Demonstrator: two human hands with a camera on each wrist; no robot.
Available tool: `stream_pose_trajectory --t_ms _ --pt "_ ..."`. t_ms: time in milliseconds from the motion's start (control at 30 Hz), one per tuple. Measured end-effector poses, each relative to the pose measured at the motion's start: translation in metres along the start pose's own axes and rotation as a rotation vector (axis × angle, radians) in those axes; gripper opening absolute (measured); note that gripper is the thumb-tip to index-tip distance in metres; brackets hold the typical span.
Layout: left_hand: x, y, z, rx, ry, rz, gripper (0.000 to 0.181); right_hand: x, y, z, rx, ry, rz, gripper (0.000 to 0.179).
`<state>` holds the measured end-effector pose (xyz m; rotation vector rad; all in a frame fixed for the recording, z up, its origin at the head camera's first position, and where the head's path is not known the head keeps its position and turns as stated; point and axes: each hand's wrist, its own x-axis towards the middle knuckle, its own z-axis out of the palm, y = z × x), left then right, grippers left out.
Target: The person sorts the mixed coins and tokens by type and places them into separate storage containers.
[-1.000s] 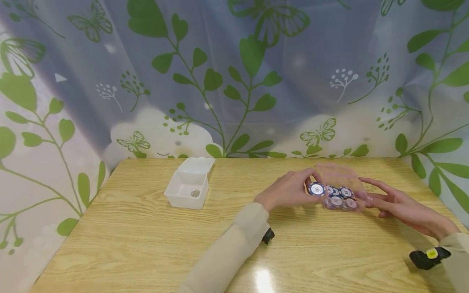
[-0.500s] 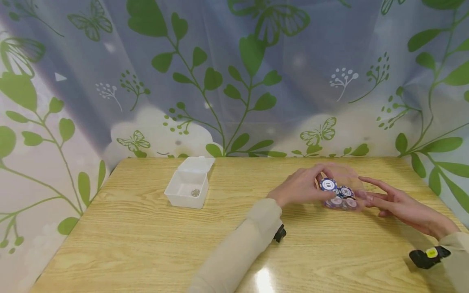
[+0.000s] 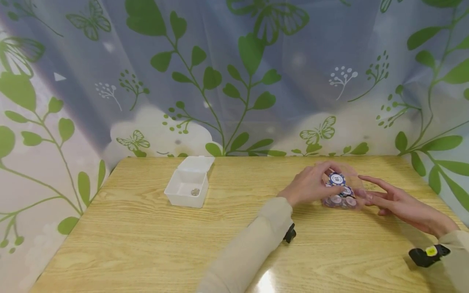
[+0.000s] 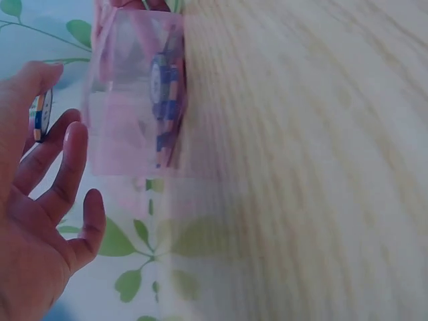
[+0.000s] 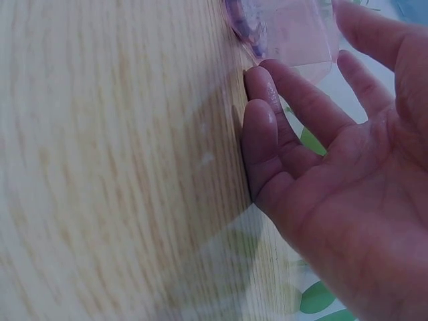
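My left hand (image 3: 309, 183) pinches a blue-and-white poker chip (image 3: 336, 179) marked 10, held between thumb and fingertips over the pink see-through box. In the left wrist view the chip (image 4: 43, 117) shows edge-on, with the other fingers spread loosely beside the box (image 4: 120, 134). Several more chips (image 3: 341, 201) lie inside the box, seen through its front wall. At the box's right side is my right hand (image 3: 406, 211), its index finger stretched out and other fingertips right at the wall. The right wrist view shows these fingers (image 5: 311, 103) loosely bent, low on the table.
A white lidded box (image 3: 185, 200), lid tipped back, stands on the left half of the wooden table (image 3: 146, 244). One silver coin-like disc (image 3: 195, 192) lies in it. A leaf-patterned curtain (image 3: 220, 81) hangs behind the table's back edge.
My left hand has carried the chip rightward and slightly up, from the pink box's left side to over its inside. My right hand has stayed in place against the box.
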<state>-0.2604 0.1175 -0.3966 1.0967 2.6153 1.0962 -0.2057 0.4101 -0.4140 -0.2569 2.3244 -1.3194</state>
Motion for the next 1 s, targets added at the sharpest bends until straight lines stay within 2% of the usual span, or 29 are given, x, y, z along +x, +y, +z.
stream_pose_trajectory --t_ms 233,433,633,767,1000 --pt "0.002 -0.008 0.013 0.007 0.029 -0.020 0.034 0.001 0.000 0.005 -0.012 0.015 -0.007 0.066" --pt "0.002 -0.012 0.019 0.032 0.048 -0.031 0.038 0.002 0.001 0.005 0.014 0.005 -0.014 0.067" --pt "0.002 -0.010 0.018 0.048 0.031 -0.045 0.041 0.004 0.001 0.004 0.030 -0.009 -0.006 0.069" --pt "0.001 -0.009 0.017 0.015 0.018 -0.052 0.040 0.003 0.000 0.003 0.021 -0.012 -0.001 0.069" --pt "-0.002 -0.010 0.011 0.002 0.049 -0.024 0.036 0.002 0.001 0.002 0.022 -0.019 -0.008 0.067"
